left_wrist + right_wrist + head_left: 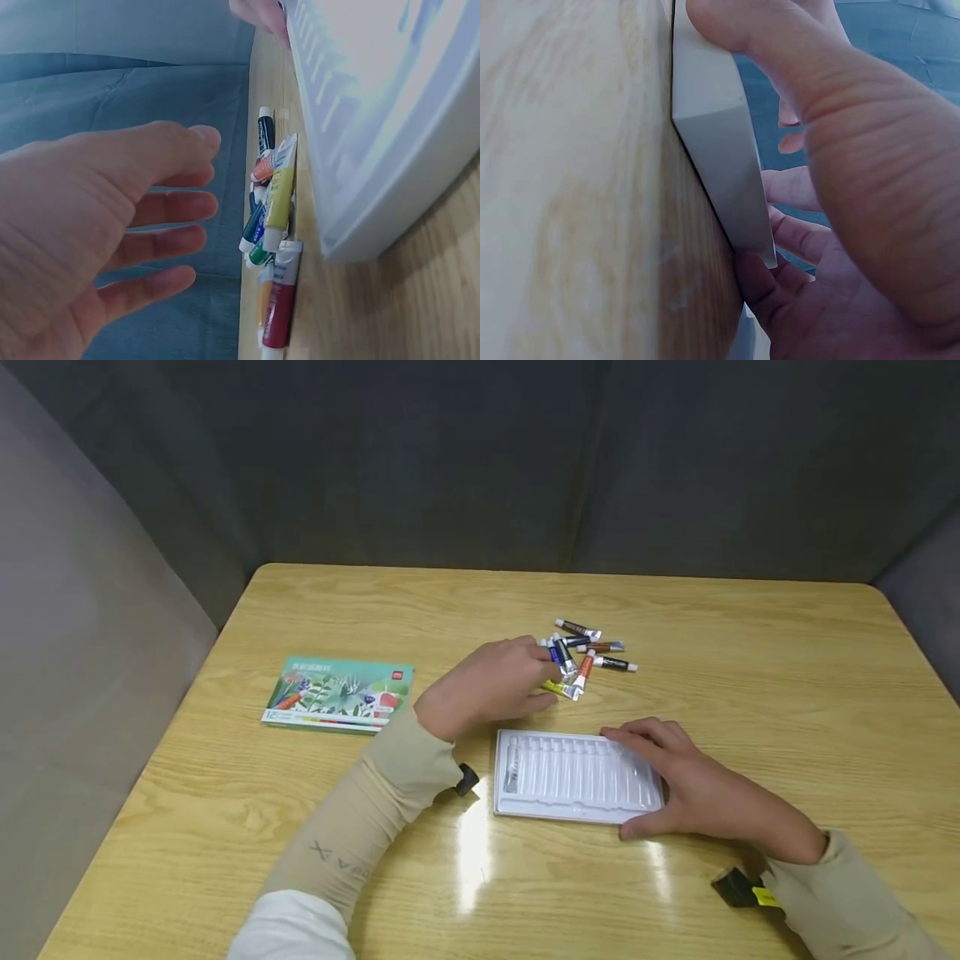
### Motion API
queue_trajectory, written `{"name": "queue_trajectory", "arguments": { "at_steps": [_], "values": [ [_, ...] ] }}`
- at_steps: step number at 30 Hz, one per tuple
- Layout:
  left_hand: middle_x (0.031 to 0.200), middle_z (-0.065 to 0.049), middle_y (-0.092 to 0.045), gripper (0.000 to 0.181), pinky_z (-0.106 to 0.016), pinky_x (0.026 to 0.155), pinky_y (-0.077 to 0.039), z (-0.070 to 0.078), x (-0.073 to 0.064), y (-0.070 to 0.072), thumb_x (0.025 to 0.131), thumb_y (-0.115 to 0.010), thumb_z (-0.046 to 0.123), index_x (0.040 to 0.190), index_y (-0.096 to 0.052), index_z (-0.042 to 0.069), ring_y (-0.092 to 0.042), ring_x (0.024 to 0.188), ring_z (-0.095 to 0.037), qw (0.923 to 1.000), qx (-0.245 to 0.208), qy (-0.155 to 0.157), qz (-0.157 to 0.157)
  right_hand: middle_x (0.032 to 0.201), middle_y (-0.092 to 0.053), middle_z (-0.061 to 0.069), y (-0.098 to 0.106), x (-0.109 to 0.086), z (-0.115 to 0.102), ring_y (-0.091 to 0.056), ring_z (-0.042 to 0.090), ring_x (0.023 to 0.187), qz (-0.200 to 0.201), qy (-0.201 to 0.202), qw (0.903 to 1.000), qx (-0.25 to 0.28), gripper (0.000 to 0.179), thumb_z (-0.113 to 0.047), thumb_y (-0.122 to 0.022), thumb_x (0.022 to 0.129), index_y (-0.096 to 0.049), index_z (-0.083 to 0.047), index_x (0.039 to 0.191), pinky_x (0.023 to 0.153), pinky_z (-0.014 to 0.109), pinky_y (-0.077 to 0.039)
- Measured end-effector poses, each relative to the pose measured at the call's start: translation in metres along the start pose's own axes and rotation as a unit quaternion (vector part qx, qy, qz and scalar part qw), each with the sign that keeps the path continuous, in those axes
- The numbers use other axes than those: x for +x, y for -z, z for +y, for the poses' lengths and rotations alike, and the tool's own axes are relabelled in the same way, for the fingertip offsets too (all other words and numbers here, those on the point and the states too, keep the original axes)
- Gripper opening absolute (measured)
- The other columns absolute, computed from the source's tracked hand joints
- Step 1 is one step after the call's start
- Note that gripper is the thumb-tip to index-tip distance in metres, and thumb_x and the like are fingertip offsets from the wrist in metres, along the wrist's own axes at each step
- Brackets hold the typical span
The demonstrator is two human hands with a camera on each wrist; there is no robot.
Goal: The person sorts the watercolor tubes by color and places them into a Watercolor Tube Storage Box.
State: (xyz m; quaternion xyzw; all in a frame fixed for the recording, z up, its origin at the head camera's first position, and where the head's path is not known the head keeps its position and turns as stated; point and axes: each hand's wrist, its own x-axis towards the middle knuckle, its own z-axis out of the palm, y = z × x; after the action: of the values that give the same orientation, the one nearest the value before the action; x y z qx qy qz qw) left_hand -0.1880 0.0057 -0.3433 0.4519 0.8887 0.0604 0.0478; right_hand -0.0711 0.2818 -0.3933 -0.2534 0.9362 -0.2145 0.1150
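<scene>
My left hand (498,681) is over the near-left side of a loose pile of paint tubes (585,670). In the left wrist view its fingers are spread and hold nothing, beside a yellow tube (279,196) and a dark red tube (279,307). The hand hides part of the pile from the head view. My right hand (693,785) grips the right end of a white paint tray (555,814), thumb on the near side and fingers on the far side. A tube (513,768) lies in the tray's leftmost slot.
A green printed paint box (337,693) lies flat on the wooden table (225,827), left of my left hand. Dark cloth (450,468) hangs behind the table's far edge.
</scene>
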Motion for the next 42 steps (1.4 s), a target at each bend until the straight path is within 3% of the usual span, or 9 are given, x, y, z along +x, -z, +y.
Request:
{"name": "queue_trajectory", "arguments": {
  "at_steps": [6, 12, 19, 24, 27, 31, 36, 42],
  "values": [
    [0.118, 0.002, -0.074, 0.024, -0.03, 0.096, -0.055, -0.002, 0.007, -0.011, 0.101, -0.065, 0.027, 0.121, -0.075, 0.017, -0.063, 0.109, -0.015, 0.9995, -0.008, 0.009, 0.028, 0.151, -0.044, 0.004, 0.0, -0.001, 0.001, -0.039, 0.024, 0.136, -0.004, -0.004, 1.0, -0.002, 0.108, -0.074, -0.08, 0.07, -0.043, -0.023, 0.157, 0.103, 0.047, -0.046],
    [0.12, 0.001, -0.073, 0.028, -0.031, 0.097, -0.055, -0.004, 0.011, -0.016, 0.1, -0.069, 0.024, 0.127, -0.073, 0.017, -0.063, 0.11, -0.014, 0.9993, -0.034, 0.009, 0.014, 0.15, -0.045, 0.005, 0.002, -0.001, -0.001, -0.04, 0.024, 0.135, 0.0, -0.001, 1.0, -0.005, 0.109, -0.074, -0.08, 0.069, -0.044, -0.021, 0.157, 0.104, 0.048, -0.046],
    [0.125, 0.002, -0.071, 0.032, -0.03, 0.101, -0.054, -0.004, 0.005, -0.017, 0.098, -0.072, 0.021, 0.13, -0.071, 0.017, -0.062, 0.114, -0.014, 0.9985, -0.047, -0.01, 0.028, 0.15, -0.044, 0.005, 0.003, 0.0, -0.004, -0.04, 0.025, 0.135, 0.0, 0.003, 1.0, -0.006, 0.109, -0.074, -0.08, 0.07, -0.043, -0.022, 0.157, 0.102, 0.046, -0.046],
    [0.128, 0.0, -0.069, 0.038, -0.029, 0.101, -0.053, -0.007, 0.005, -0.027, 0.096, -0.075, 0.024, 0.133, -0.069, 0.016, -0.061, 0.113, -0.015, 0.9986, -0.047, -0.006, 0.025, 0.15, -0.044, 0.004, 0.001, 0.0, -0.002, -0.039, 0.024, 0.135, 0.001, 0.0, 1.0, -0.007, 0.11, -0.073, -0.082, 0.069, -0.043, -0.021, 0.157, 0.102, 0.042, -0.044],
    [0.13, 0.0, -0.066, 0.041, -0.029, 0.104, -0.052, -0.01, 0.004, -0.035, 0.097, -0.074, 0.027, 0.135, -0.067, 0.015, -0.06, 0.116, -0.015, 0.9979, -0.048, -0.005, 0.043, 0.15, -0.044, 0.005, -0.001, 0.001, 0.0, -0.039, 0.024, 0.136, 0.001, 0.002, 0.9999, -0.01, 0.11, -0.073, -0.082, 0.068, -0.043, -0.021, 0.157, 0.103, 0.042, -0.043],
    [0.13, -0.001, -0.068, 0.032, -0.03, 0.106, -0.051, -0.01, 0.008, -0.038, 0.102, -0.066, 0.021, 0.133, -0.069, 0.014, -0.061, 0.12, -0.016, 0.9975, -0.027, -0.017, 0.063, 0.15, -0.044, 0.005, 0.0, 0.002, 0.0, -0.039, 0.024, 0.136, -0.001, 0.004, 0.9999, -0.014, 0.11, -0.073, -0.081, 0.069, -0.043, -0.022, 0.157, 0.103, 0.043, -0.044],
    [0.125, -0.001, -0.072, 0.023, -0.03, 0.104, -0.053, -0.008, 0.013, -0.041, 0.104, -0.06, 0.016, 0.123, -0.073, 0.015, -0.065, 0.118, -0.016, 0.999, -0.016, -0.02, 0.036, 0.15, -0.045, 0.006, 0.001, 0.002, -0.001, -0.04, 0.026, 0.135, -0.003, 0.004, 0.9999, -0.014, 0.109, -0.074, -0.08, 0.069, -0.043, -0.021, 0.157, 0.103, 0.048, -0.046],
    [0.118, 0.003, -0.075, 0.018, -0.027, 0.098, -0.055, -0.006, 0.014, -0.04, 0.104, -0.062, 0.016, 0.114, -0.077, 0.018, -0.069, 0.11, -0.012, 0.9993, -0.03, -0.021, 0.01, 0.151, -0.044, 0.006, 0.001, 0.001, -0.003, -0.039, 0.027, 0.137, -0.009, -0.008, 0.9999, -0.006, 0.11, -0.077, -0.079, 0.069, -0.043, -0.022, 0.157, 0.105, 0.052, -0.046]
  ]
}}
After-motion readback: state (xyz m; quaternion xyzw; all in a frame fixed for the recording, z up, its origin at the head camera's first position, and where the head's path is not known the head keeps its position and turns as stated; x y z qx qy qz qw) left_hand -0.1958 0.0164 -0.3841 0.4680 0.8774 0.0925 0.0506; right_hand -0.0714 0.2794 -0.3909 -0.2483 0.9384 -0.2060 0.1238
